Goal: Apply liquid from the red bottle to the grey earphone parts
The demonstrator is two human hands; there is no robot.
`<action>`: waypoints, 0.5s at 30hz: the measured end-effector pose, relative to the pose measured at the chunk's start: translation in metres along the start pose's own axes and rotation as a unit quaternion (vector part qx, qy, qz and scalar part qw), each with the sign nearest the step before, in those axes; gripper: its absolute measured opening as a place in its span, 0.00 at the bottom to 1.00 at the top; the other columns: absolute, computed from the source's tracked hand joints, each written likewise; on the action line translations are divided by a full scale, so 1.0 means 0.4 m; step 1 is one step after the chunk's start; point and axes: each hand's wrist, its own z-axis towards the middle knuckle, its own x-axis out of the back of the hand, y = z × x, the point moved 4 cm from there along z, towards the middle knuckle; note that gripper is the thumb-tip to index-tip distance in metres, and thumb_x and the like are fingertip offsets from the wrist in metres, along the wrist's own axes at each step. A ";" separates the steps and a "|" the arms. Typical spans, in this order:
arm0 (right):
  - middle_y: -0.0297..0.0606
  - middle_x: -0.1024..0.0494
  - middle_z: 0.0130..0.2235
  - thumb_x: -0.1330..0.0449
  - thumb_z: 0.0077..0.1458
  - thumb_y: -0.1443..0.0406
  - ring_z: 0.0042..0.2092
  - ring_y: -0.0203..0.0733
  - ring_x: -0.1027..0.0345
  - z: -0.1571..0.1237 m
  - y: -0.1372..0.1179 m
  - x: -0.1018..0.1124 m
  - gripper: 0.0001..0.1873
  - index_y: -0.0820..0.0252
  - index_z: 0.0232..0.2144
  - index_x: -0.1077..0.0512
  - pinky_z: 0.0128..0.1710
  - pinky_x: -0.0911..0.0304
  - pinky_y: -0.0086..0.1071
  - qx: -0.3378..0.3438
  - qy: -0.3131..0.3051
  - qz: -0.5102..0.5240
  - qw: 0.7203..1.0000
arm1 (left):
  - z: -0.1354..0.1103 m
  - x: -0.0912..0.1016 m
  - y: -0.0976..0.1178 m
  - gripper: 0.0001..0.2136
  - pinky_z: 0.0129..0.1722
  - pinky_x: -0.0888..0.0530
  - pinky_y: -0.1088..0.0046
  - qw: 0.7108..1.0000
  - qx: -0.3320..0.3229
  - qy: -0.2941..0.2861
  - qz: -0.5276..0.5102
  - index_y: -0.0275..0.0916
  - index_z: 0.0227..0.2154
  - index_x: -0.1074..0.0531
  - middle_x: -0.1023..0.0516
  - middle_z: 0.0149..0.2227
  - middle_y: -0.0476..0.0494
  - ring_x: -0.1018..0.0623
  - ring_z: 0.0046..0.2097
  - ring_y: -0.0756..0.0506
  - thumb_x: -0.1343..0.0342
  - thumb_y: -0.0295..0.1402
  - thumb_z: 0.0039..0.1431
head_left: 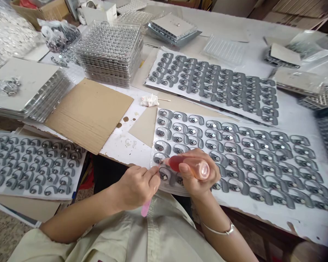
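Note:
My right hand point(200, 178) is closed round a small squeeze bottle of red liquid point(190, 165), its tip pointing left at a grey part point(159, 158) at the near left corner of a white sheet point(289, 214) covered with several rows of grey curved parts with shiny round centres. My left hand point(139, 185) is closed in a pinch on a thin pink stick point(146, 208), its fingertips touching the sheet's corner beside the bottle tip. A bracelet sits on my right wrist.
A second sheet of grey parts point(213, 85) lies behind, a third point(32, 165) at the left. Stacks of clear blister trays point(110, 51) and a flat cardboard piece point(89, 112) stand at the back left. A wad of tissue point(149, 100) lies mid-table.

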 end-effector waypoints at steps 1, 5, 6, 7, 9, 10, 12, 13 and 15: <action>0.36 0.26 0.33 0.36 0.49 0.68 0.28 0.39 0.32 -0.002 0.002 0.001 0.19 0.55 0.44 0.35 0.23 0.33 0.37 -0.002 0.003 0.002 1.000 | 0.000 0.000 0.000 0.10 0.20 0.28 0.71 1.000 0.000 0.000 -0.001 0.31 0.32 0.27 0.18 0.38 0.36 0.24 0.25 0.48 0.54 0.23 0.61; 0.36 0.26 0.34 0.36 0.49 0.67 0.29 0.40 0.32 -0.006 0.005 0.005 0.21 0.54 0.46 0.35 0.25 0.32 0.38 -0.012 0.007 -0.002 1.000 | -0.001 0.000 -0.001 0.11 0.19 0.28 0.71 1.000 -0.002 -0.002 -0.002 0.31 0.32 0.27 0.18 0.37 0.35 0.24 0.25 0.48 0.56 0.22 0.61; 0.36 0.27 0.34 0.36 0.49 0.68 0.29 0.40 0.32 -0.005 0.003 0.005 0.21 0.54 0.45 0.35 0.25 0.32 0.38 -0.004 0.005 -0.005 1.000 | -0.001 0.000 -0.001 0.11 0.19 0.28 0.71 1.000 -0.002 -0.001 -0.002 0.31 0.32 0.27 0.18 0.37 0.35 0.24 0.24 0.48 0.56 0.22 0.61; 0.36 0.27 0.34 0.36 0.49 0.68 0.29 0.40 0.32 -0.003 0.000 0.004 0.20 0.54 0.45 0.35 0.24 0.32 0.37 0.005 0.002 -0.008 1.000 | -0.001 0.001 -0.002 0.11 0.19 0.28 0.71 1.000 -0.002 0.000 -0.003 0.31 0.32 0.27 0.19 0.37 0.35 0.24 0.24 0.48 0.56 0.22 0.61; 0.36 0.27 0.34 0.36 0.49 0.69 0.29 0.39 0.33 0.001 -0.005 0.002 0.20 0.55 0.44 0.35 0.24 0.33 0.36 0.019 -0.001 -0.011 1.000 | 0.000 0.002 -0.002 0.11 0.19 0.29 0.71 1.000 0.000 0.004 -0.003 0.31 0.32 0.27 0.18 0.37 0.36 0.24 0.24 0.48 0.56 0.22 0.61; 0.36 0.27 0.34 0.36 0.49 0.69 0.29 0.39 0.33 0.003 -0.006 0.001 0.20 0.55 0.44 0.35 0.24 0.33 0.36 0.021 0.000 -0.010 1.000 | 0.001 0.002 -0.002 0.11 0.19 0.29 0.71 1.000 0.002 0.007 -0.004 0.32 0.31 0.27 0.18 0.37 0.36 0.24 0.24 0.48 0.56 0.22 0.61; 0.36 0.27 0.33 0.36 0.49 0.69 0.29 0.39 0.33 0.003 -0.004 0.001 0.21 0.55 0.46 0.35 0.24 0.33 0.36 0.017 0.004 -0.007 1.000 | 0.002 0.003 -0.002 0.11 0.19 0.29 0.71 1.000 0.005 0.010 -0.006 0.31 0.31 0.27 0.18 0.37 0.36 0.24 0.24 0.48 0.56 0.21 0.60; 0.36 0.27 0.33 0.35 0.48 0.69 0.28 0.39 0.33 0.002 -0.002 0.002 0.22 0.56 0.46 0.35 0.24 0.33 0.36 0.015 0.007 -0.005 1.000 | 0.003 0.003 -0.002 0.11 0.19 0.29 0.71 1.000 0.005 0.009 -0.007 0.31 0.32 0.27 0.18 0.37 0.36 0.24 0.24 0.48 0.56 0.21 0.60; 0.36 0.27 0.33 0.35 0.47 0.70 0.28 0.39 0.32 0.000 0.000 0.003 0.23 0.56 0.47 0.35 0.24 0.33 0.36 0.019 0.012 -0.004 1.000 | 0.003 0.002 -0.002 0.11 0.19 0.29 0.71 1.000 0.004 0.008 -0.007 0.31 0.31 0.27 0.18 0.37 0.36 0.24 0.24 0.48 0.55 0.21 0.60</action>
